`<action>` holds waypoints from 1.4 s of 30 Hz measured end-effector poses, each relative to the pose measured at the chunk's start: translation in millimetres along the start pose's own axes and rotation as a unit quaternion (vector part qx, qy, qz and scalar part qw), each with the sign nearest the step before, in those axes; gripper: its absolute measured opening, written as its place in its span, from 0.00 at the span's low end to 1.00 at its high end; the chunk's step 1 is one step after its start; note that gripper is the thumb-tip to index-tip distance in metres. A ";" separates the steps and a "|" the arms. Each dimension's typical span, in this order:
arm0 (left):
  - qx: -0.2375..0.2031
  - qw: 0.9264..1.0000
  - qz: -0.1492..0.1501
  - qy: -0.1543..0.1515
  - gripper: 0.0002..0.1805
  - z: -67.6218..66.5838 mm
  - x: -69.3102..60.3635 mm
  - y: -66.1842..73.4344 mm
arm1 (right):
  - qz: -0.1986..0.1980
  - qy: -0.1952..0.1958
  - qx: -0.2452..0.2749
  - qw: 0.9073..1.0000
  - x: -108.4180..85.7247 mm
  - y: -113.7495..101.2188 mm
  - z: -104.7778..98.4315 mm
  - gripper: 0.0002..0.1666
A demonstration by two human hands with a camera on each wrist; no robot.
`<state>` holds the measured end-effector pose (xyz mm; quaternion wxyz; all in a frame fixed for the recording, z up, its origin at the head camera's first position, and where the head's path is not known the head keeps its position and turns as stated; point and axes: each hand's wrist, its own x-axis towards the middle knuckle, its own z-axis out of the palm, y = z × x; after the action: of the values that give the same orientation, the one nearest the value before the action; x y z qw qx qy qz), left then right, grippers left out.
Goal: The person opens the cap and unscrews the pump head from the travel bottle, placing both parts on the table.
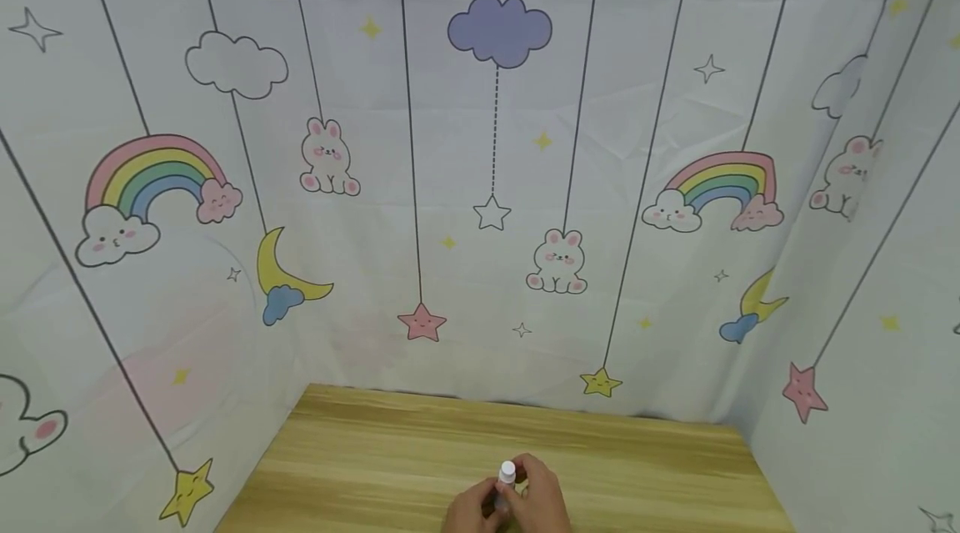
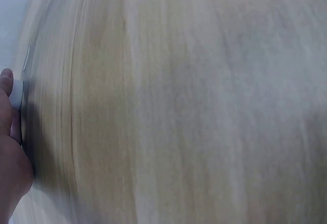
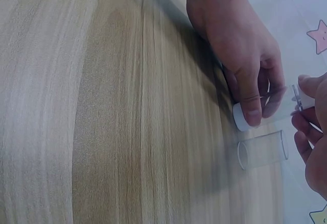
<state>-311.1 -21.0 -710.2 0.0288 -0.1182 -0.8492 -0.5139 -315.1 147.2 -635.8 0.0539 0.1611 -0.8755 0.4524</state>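
Note:
Both hands are round a small clear bottle with a white cap [image 1: 507,472], upright at the table's near middle. My left hand [image 1: 471,508] grips its lower body. In the right wrist view the left hand [image 3: 240,45] curls its fingers round the bottle just above a white base [image 3: 241,117]. My right hand [image 1: 538,495] pinches the bottle's upper end near the cap; at the right wrist view's edge its fingertips [image 3: 305,83] touch that end. A clear cylinder [image 3: 263,151] stands beside the bottle. The left wrist view catches only part of a hand [image 2: 10,142].
A wood-grain table [image 1: 390,441] lies under the hands. White cloth walls [image 1: 487,141] printed with rainbows, rabbits, clouds and stars rise behind the table and along both sides.

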 end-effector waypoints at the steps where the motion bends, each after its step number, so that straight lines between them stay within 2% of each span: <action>1: -0.001 1.000 -0.005 -0.001 0.17 0.0 -0.1 0.2 | 0.002 0.000 0.000 1.000 -0.1 -0.5 0.0 0.13; 18: 0.006 1.000 0.006 0.006 0.18 -1.4 -2.0 2.5 | -0.062 0.017 -0.016 0.998 -2.4 2.9 1.7 0.13; 27: 0.001 1.000 -0.006 0.001 0.19 -1.8 -0.5 5.2 | -0.059 0.004 -0.012 0.998 -2.6 2.5 -1.0 0.13; 39: 0.004 1.000 -0.006 0.017 0.20 1.0 -1.4 2.2 | -0.064 -0.020 0.009 0.998 -2.7 3.6 -4.2 0.12; 42: 0.005 1.000 0.003 0.019 0.20 0.6 -0.9 2.3 | -0.070 -0.020 0.008 0.997 -2.5 4.6 -4.0 0.12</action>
<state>-309.6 -19.6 -708.7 0.0469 -0.1105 -0.8507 -0.5118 -314.5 153.5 -637.7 0.0671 0.2313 -0.8594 0.4511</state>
